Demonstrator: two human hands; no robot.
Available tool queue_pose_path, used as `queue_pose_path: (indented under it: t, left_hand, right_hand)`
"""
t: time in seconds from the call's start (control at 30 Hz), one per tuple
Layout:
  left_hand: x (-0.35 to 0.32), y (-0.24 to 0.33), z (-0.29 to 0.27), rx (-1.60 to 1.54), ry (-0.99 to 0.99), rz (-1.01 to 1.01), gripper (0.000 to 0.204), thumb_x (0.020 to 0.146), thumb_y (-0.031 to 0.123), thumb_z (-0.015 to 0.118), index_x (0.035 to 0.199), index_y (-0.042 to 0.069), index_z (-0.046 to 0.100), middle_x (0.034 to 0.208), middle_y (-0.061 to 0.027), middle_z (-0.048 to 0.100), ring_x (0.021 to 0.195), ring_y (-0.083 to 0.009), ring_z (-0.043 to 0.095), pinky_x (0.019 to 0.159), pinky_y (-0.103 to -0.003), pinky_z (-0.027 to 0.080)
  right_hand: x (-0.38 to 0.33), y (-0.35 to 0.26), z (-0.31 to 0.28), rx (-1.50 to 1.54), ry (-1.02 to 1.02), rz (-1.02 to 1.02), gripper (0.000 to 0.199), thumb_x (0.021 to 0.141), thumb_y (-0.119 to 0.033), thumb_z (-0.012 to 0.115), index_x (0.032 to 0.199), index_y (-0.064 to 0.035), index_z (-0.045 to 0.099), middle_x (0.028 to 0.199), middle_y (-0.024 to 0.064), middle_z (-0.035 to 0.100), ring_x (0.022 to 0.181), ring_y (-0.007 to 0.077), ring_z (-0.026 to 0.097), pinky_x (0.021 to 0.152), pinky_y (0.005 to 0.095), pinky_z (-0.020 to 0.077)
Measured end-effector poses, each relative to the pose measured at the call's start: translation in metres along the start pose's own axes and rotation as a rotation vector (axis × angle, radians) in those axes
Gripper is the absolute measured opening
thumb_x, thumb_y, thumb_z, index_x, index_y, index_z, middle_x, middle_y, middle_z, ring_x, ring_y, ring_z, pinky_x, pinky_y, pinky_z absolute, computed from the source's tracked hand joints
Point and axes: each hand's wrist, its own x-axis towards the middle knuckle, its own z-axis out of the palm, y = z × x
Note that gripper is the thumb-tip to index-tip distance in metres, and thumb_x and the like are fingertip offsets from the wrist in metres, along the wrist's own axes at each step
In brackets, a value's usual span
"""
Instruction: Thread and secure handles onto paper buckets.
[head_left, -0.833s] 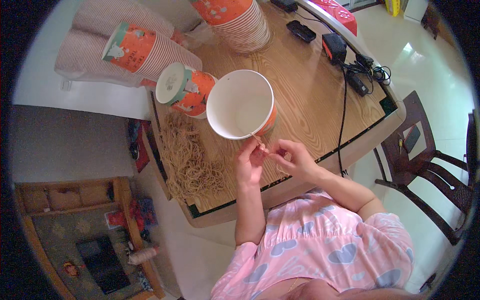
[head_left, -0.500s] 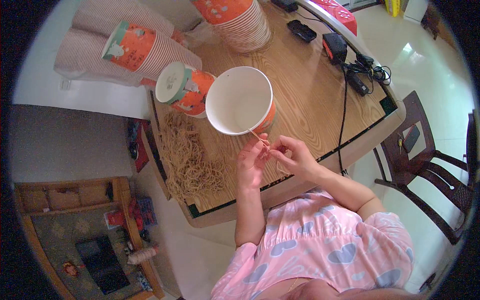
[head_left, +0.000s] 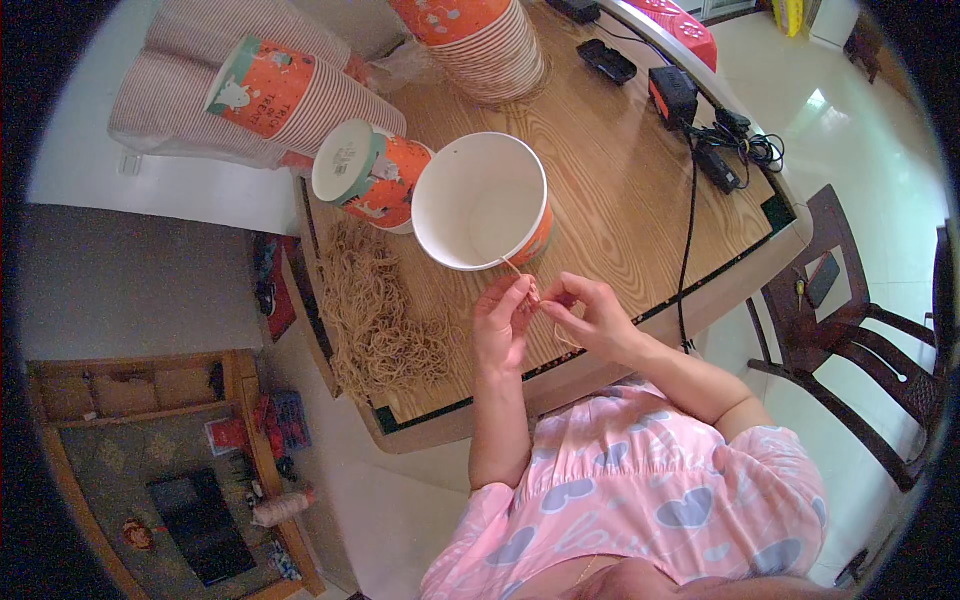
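Observation:
A white-lined paper bucket (head_left: 470, 205) with an orange outside lies tipped on the table, its mouth facing me. From its near rim a thin tan string (head_left: 511, 266) runs to my fingers. My left hand (head_left: 503, 322) pinches the string close to the rim, thumb against fingers. Just right of it, my right hand (head_left: 590, 313) is closed on the same string, thumb and forefinger together, with a loose end hanging below. The exact crossing of the string between my fingertips is too small to make out. A heap of cut tan strings (head_left: 375, 320) lies left of my hands.
Beyond the bucket stand an upside-down orange bucket (head_left: 378, 180), a lying stack of buckets (head_left: 290, 95) and an upright stack (head_left: 480, 50). A charger with black cables (head_left: 715, 165) lies on the wooden table (head_left: 610, 190) at right. A dark chair (head_left: 830, 270) stands beyond its edge.
My left fingers have curled in, with the thumb now pressed up toward the bucket's rim. My right hand has hardly moved, still pinching the string.

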Motion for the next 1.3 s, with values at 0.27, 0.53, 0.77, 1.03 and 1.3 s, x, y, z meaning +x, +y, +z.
queue_pose_path:
  t: [0.27,0.53,0.77,1.03,1.3]
  left_hand:
    - [0.011,-0.001,-0.010,-0.123,-0.067,-0.030,0.006,0.082,0.009,0.060,0.085,0.003,0.062,0.074,-0.0033,0.059,0.068,-0.0151,0.055,0.068,-0.030,0.046]
    - [0.018,0.012,0.001,-0.212,-0.047,-0.003,0.008,0.083,0.013,0.061,0.088,0.006,0.062,0.076,-0.0025,0.059,0.065,-0.0128,0.054,0.063,-0.031,0.046]
    - [0.015,0.005,-0.007,-0.196,-0.151,-0.097,0.016,0.085,0.017,0.061,0.094,0.004,0.062,0.080,-0.0025,0.061,0.068,-0.0132,0.055,0.064,-0.032,0.048]
    - [0.020,0.002,-0.007,-0.241,-0.132,-0.008,0.013,0.085,0.016,0.060,0.094,0.006,0.062,0.080,-0.0013,0.061,0.068,-0.0127,0.055,0.067,-0.032,0.047]
    - [0.020,0.004,-0.004,-0.196,-0.094,0.001,0.013,0.083,0.015,0.061,0.091,0.005,0.062,0.078,-0.0024,0.059,0.066,-0.0152,0.053,0.071,-0.036,0.047]
  right_hand:
    - [-0.002,0.001,0.001,-0.036,-0.003,-0.053,0.010,0.085,-0.009,0.059,0.086,0.0002,0.055,0.071,0.0061,0.055,0.065,0.0101,0.050,0.059,0.0268,0.0440]
    - [-0.013,-0.008,0.004,0.009,-0.052,-0.037,0.009,0.084,-0.006,0.058,0.084,0.0015,0.054,0.069,0.0035,0.054,0.066,0.0093,0.050,0.060,0.0244,0.0432]
    - [-0.012,-0.007,0.002,0.098,-0.025,0.076,0.010,0.085,-0.009,0.059,0.082,0.0004,0.055,0.068,0.0009,0.053,0.065,0.0083,0.049,0.059,0.0242,0.0415]
    - [-0.012,-0.009,0.001,0.020,0.003,-0.012,0.011,0.085,-0.009,0.059,0.082,0.0002,0.055,0.067,0.0011,0.053,0.064,0.0072,0.047,0.055,0.0236,0.0399]
    - [-0.012,-0.006,0.002,0.069,-0.025,0.035,0.010,0.086,-0.008,0.058,0.083,0.0007,0.054,0.068,0.0014,0.052,0.064,0.0067,0.047,0.056,0.0230,0.0405]
